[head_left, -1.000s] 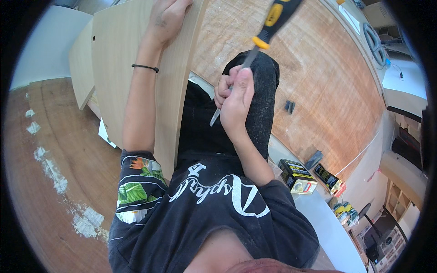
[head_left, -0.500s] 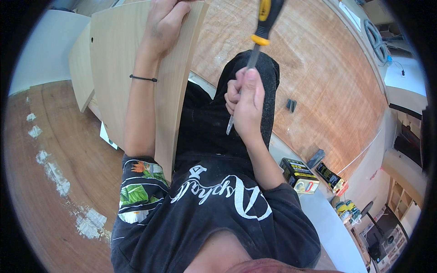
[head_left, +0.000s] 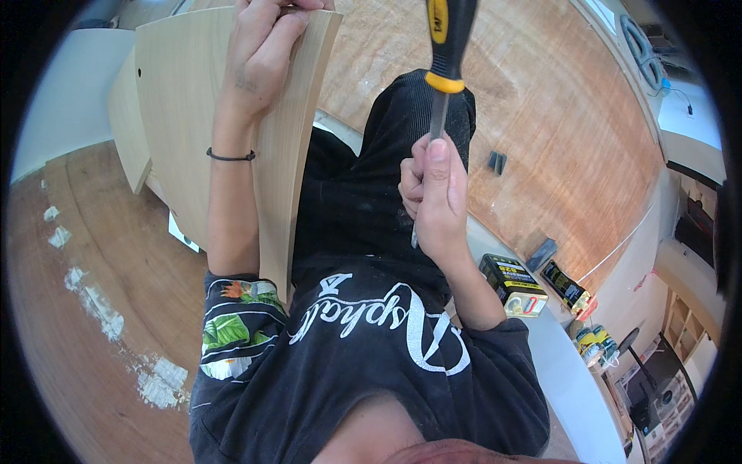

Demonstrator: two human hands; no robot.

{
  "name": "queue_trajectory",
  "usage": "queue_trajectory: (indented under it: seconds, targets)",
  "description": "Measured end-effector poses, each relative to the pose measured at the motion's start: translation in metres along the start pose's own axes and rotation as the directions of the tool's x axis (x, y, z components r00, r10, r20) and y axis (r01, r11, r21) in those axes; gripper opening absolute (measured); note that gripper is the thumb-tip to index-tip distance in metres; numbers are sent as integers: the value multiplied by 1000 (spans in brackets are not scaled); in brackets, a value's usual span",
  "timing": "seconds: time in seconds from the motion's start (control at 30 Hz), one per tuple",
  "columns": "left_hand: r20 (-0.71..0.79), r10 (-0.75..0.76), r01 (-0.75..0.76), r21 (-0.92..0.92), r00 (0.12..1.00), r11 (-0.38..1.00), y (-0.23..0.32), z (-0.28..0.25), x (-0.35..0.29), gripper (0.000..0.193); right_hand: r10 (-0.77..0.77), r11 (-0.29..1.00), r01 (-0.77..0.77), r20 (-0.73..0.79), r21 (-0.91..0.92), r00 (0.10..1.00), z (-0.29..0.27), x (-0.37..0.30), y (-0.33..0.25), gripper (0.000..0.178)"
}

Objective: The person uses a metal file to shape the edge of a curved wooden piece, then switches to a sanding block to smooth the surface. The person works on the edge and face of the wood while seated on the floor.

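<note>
My left hand (head_left: 267,39) is closed over the top end of a light wood-grain panel (head_left: 185,93), its fingertips partly cut off by the picture's upper edge. The panel stands tilted against my left forearm, its long narrow edge facing my lap. In front of my right thigh, my right hand (head_left: 439,182) grips what looks like a file (head_left: 438,116) by its long, flat grey blade, the thumb laid along it. Its black and yellow handle points up and runs out of view, while the thin tip shows below my fist. The file is apart from the panel.
A second wood panel (head_left: 126,124) lies behind the first. On my right are a small dark block (head_left: 497,162), a black and yellow tin (head_left: 512,284), a grey block (head_left: 541,254) and a black package (head_left: 564,284). White residue (head_left: 162,380) marks the brown board at left.
My right hand and the file have shifted right and slightly down, with the file now more upright. The panel and my left hand have moved slightly left in the view.
</note>
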State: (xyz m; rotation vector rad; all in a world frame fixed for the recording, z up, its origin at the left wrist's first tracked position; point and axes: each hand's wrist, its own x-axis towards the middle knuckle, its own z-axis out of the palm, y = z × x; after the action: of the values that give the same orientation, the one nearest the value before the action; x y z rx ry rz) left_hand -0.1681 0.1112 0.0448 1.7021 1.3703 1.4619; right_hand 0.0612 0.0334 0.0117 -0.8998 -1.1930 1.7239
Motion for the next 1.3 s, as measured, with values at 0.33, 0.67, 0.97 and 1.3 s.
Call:
queue_trajectory:
  seconds: [0.33, 0.67, 0.97, 1.3]
  targets:
    - [109, -42, 30, 111, 993, 993, -1, -21, -23, 15, 265, 960, -248, -134, 130, 955, -45, -7, -14, 30]
    - [109, 93, -134, 489, 990, 862, 26, 16, -36, 26, 447, 894, -430, -235, 122, 863, -120, 6, 39, 32]
    - [78, 163, -175, 630, 984, 756, 29, 24, -51, 34, -214, 438, 219, 135, -872, 967, -95, 24, 21, 28]
    - [52, 102, -112, 620, 993, 777, 2, 39, -52, 31, 278, 933, -263, 28, -246, 960, -34, 25, -1, 35]
